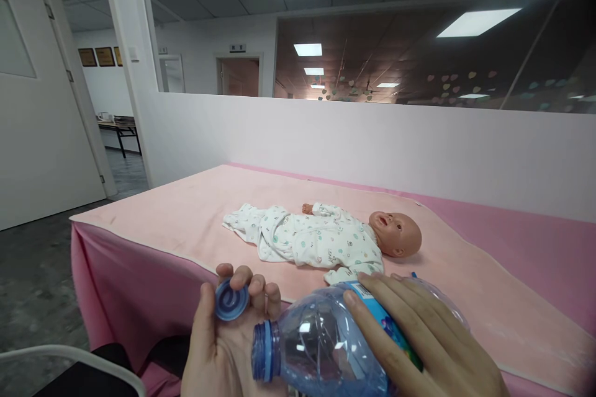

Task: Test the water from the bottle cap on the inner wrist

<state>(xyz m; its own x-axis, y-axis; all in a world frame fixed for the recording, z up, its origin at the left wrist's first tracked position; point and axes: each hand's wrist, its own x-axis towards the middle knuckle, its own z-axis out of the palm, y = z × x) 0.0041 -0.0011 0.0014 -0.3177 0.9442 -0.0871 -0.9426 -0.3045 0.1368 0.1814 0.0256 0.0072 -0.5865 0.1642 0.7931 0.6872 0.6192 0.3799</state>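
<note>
the right hand [419, 335] was clamped around a clear plastic bottle [326, 347], which lay almost on its side, its long axis running left to right with the open neck pointing left. the left hand [223, 341] pinched the blue cap [231, 299] in its fingertips, just left of the neck. farther off, 1 baby doll [326, 239] lay on the pink table [186, 217], head to the right.

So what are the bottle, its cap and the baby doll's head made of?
The bottle looks like thin clear plastic with a blue tint: you see through it, and it glints. The blue cap in the left hand seems hard, matte plastic. The doll's head looks like smooth vinyl or rubber, slightly shiny; which one, I cannot tell.
</note>
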